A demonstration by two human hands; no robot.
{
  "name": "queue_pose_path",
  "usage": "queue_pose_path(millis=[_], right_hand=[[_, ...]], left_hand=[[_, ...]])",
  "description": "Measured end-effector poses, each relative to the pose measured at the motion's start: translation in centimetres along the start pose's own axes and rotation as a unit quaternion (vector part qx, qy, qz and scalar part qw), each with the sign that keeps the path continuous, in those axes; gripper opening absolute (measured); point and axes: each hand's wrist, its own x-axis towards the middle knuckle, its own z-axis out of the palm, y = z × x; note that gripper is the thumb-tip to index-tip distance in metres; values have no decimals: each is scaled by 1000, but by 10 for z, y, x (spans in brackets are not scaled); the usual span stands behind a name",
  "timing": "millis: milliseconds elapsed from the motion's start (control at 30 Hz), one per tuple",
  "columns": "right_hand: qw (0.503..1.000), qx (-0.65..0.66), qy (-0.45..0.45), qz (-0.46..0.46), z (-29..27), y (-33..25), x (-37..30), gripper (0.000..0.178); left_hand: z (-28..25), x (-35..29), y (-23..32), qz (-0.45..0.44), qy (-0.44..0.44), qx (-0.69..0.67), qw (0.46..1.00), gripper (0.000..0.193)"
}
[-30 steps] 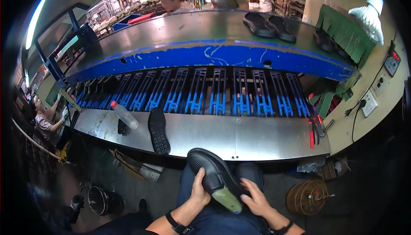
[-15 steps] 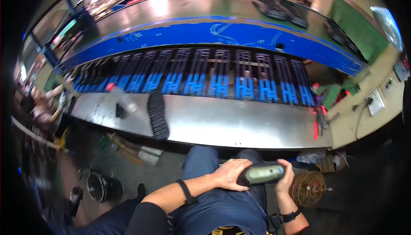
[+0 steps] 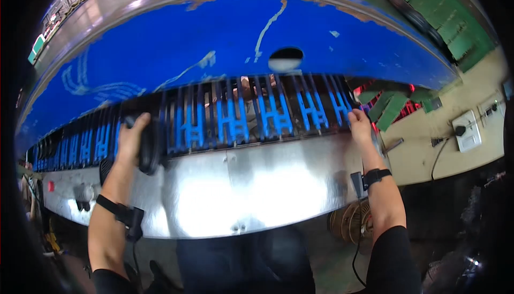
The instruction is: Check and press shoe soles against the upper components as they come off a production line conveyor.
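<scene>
"Where's the dark shoe (image 3: 151,145)?"

"Nine o'clock, clasped in the left hand (image 3: 130,140), beside the blue-tipped rack (image 3: 230,118). Blur hides whether they touch."

"And the right hand (image 3: 361,127)?"

"Three o'clock, well apart from the left, near the rack's end. I can't tell whether its fingers hold anything."

"How would you handle the shoe well?"

"Firm grip on its sides, clear of the bars. I'd mind the dark sole (image 3: 104,171) at eight o'clock, and use the bare tabletop (image 3: 257,187) at six for steadying."
</scene>
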Motion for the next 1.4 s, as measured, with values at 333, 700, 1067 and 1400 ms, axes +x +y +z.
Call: queue_pose_path(millis=[333, 700, 1067, 1400], right_hand=[[897, -386, 16, -213, 65, 17, 112, 54], [933, 222, -237, 153, -51, -93, -149, 49], [965, -75, -54, -247, 3, -106, -330, 72], [861, -83, -6, -502, -129, -286, -302, 39]], left_hand=[[-68, 97, -58, -2, -34, 633, 773, 71], [174, -192, 221, 751, -152, 255, 590, 39], [114, -200, 304, 634, 0, 344, 692, 24], [-7, -495, -2, 589, -299, 382, 647, 17]])
